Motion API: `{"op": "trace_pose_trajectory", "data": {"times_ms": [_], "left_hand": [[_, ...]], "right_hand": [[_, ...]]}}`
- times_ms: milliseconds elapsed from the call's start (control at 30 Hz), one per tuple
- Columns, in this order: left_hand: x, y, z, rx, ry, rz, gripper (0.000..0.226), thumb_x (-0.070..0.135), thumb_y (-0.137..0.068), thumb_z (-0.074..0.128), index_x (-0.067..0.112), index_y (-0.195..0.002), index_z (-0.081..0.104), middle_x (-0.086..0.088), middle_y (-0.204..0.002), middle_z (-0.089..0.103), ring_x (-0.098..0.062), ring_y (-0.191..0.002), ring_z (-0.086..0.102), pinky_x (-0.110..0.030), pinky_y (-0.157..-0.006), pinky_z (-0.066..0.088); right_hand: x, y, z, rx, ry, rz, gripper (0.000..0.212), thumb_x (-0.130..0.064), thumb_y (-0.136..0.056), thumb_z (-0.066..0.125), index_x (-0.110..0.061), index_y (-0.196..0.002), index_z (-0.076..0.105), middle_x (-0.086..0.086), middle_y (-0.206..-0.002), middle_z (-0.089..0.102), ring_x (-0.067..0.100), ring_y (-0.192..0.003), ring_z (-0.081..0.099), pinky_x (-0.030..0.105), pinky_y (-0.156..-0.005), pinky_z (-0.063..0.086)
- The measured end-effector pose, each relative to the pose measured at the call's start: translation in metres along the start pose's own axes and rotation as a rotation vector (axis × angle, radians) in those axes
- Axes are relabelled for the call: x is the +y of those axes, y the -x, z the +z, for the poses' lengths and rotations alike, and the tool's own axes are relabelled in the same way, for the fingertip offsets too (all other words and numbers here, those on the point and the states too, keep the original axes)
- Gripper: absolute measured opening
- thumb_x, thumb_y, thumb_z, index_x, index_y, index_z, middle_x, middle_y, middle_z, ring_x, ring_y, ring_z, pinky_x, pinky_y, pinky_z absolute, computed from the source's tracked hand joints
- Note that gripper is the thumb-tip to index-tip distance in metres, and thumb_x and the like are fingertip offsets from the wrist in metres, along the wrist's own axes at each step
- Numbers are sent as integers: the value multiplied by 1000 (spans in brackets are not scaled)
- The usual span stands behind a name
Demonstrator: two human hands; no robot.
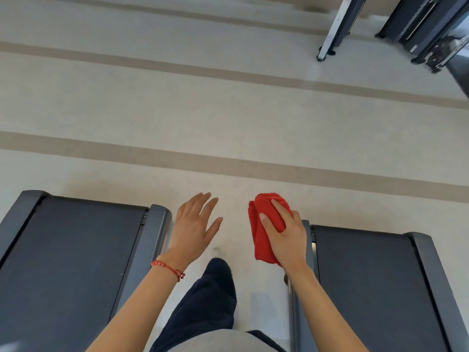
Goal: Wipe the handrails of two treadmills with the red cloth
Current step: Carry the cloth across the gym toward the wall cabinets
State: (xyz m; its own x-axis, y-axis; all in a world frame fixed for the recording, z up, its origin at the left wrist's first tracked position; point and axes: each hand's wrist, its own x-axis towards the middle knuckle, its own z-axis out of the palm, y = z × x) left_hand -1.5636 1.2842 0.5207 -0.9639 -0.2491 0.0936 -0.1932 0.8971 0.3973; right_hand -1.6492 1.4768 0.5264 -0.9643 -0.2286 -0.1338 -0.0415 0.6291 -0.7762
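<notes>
I look straight down at the floor between two treadmills. My right hand (286, 235) grips a bunched red cloth (264, 224) in the air, just left of the rear end of the right treadmill deck (375, 288). My left hand (195, 224) hangs free with its fingers spread and holds nothing, just right of the rear corner of the left treadmill deck (73, 262). A red bead bracelet sits on my left wrist. No handrail is in view.
My leg in dark trousers (210, 295) stands in the gap between the two decks. Pale floor with tan stripes (228, 123) stretches ahead. More dark exercise machines (426, 29) stand at the top right corner.
</notes>
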Motion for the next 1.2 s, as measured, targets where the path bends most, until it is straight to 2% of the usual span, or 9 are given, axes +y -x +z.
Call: {"op": "trace_pose_trajectory", "data": {"times_ms": [200, 533, 767, 1100, 1200], "left_hand": [[-40, -101, -12, 23, -9, -2, 69, 51, -99, 14, 3, -117, 60, -17, -121, 60, -37, -111, 56, -50, -88, 46], [-75, -233, -13, -7, -12, -30, 69, 53, -98, 14, 5, -119, 58, -16, -123, 58, -35, -113, 54, -49, -91, 45], [-80, -348, 1, 7, -16, -68, 70, 54, -98, 13, 5, -120, 58, -15, -125, 58, -34, -116, 52, -48, -93, 43], [-83, -489, 2, 10, -9, -186, 71, 55, -98, 13, 4, -120, 58, -16, -124, 58, -36, -115, 53, -50, -92, 44], [-94, -517, 2, 14, -16, -227, 71, 55, -97, 13, 5, -120, 59, -16, -124, 58, -36, -114, 54, -50, -91, 44]], "right_hand": [[-44, -98, 23, 8, 1, -5, 49, -45, -86, 56, -34, -132, 44, 3, -123, 50, 18, -95, 54, 35, -84, 50], [-77, -229, 38, -16, 38, -25, 50, -47, -86, 54, -33, -133, 42, 3, -128, 48, 17, -99, 53, 36, -86, 49], [-87, -351, 32, -24, 11, -65, 50, -48, -85, 55, -35, -132, 43, 1, -127, 49, 13, -96, 50, 30, -83, 47], [-119, -512, 16, -93, 22, -73, 48, -46, -85, 56, -36, -131, 46, 0, -123, 50, 13, -93, 51, 27, -79, 42], [-130, -546, 24, -117, 24, -95, 48, -47, -84, 56, -37, -130, 45, 0, -122, 50, 15, -94, 53, 30, -82, 46]]}}
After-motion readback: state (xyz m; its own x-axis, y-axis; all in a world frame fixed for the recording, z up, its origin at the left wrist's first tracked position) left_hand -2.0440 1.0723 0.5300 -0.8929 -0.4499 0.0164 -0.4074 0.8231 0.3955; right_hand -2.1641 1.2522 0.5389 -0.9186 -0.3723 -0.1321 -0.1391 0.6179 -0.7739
